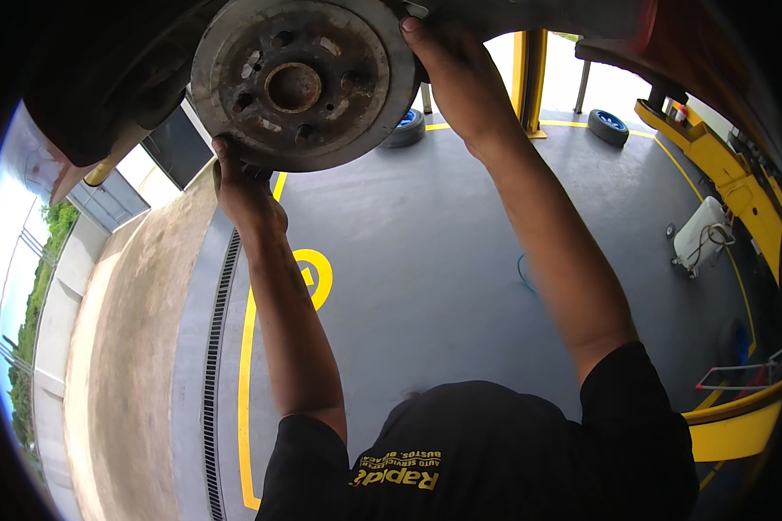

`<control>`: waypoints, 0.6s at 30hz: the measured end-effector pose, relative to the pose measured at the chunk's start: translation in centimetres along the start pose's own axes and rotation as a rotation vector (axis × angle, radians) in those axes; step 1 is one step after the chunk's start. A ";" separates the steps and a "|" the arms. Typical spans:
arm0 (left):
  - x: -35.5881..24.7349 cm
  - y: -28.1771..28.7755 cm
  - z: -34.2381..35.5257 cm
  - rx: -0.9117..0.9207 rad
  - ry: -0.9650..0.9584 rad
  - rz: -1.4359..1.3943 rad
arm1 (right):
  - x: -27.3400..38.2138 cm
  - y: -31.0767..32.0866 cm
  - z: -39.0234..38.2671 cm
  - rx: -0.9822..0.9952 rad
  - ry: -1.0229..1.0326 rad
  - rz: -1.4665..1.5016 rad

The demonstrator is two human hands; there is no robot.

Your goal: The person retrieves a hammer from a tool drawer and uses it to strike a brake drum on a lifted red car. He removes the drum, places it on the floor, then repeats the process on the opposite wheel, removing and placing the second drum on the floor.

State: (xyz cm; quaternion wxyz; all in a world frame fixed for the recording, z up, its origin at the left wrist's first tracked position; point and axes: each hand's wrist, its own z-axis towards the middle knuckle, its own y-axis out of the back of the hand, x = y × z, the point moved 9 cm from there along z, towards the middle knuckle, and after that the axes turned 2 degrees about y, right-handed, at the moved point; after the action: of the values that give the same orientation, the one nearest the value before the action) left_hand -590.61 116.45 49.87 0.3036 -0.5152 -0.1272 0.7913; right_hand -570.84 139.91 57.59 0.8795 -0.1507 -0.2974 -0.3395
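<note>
Overhead, a grey brake disc (369,113) with a rusty centre hub and several studs fills the top centre, beneath the dark body of a raised vehicle (104,61). My left hand (245,191) grips the disc's lower left rim, thumb on its face and the other fingers curled mostly out of sight behind it. My right hand (460,87) holds the upper right rim with the thumb near the edge, its fingertips hidden behind the disc.
A yellow lift arm (730,191) runs down the right side, near a white wheeled tank with a hose (699,230). Blue-rimmed wheels (608,128) lie on the grey floor near a yellow post (530,95). A drain grate (217,347) runs along the left.
</note>
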 end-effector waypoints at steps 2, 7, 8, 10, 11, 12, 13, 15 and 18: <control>0.2 -0.1 0.1 0.025 0.005 -0.044 | 1.7 -0.8 0.2 -0.134 0.161 -0.057; 0.7 -0.2 0.2 0.030 0.047 -0.037 | 1.8 -1.9 -1.5 -0.192 -0.050 -0.376; 0.8 -0.2 0.1 0.034 0.067 -0.037 | 1.9 -1.7 -1.7 -0.242 -0.048 -0.405; 0.7 -0.3 0.1 0.065 0.088 -0.054 | 1.5 -1.3 -1.3 -0.320 -0.074 -0.373; 0.5 -0.3 0.2 0.072 0.074 -0.048 | 1.0 -0.9 -0.9 -0.354 -0.102 -0.342; 0.3 -0.4 0.3 0.098 0.046 -0.030 | 0.6 -0.7 -0.6 -0.387 -0.125 -0.306; 0.1 -0.3 0.5 0.119 0.015 -0.017 | 0.1 -0.3 -0.4 -0.420 -0.156 -0.255; 0.4 0.1 0.9 0.122 0.008 0.067 | -1.0 0.3 0.0 -0.467 -0.226 -0.167; 0.4 0.3 1.4 0.134 -0.030 0.076 | -1.9 0.9 0.3 -0.519 -0.287 -0.102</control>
State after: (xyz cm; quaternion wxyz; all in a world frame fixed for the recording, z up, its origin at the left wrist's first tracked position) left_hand -592.11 116.59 49.99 0.3052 -0.4863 -0.0590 0.8166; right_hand -571.47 141.64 56.62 0.7424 -0.4019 -0.3292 -0.4230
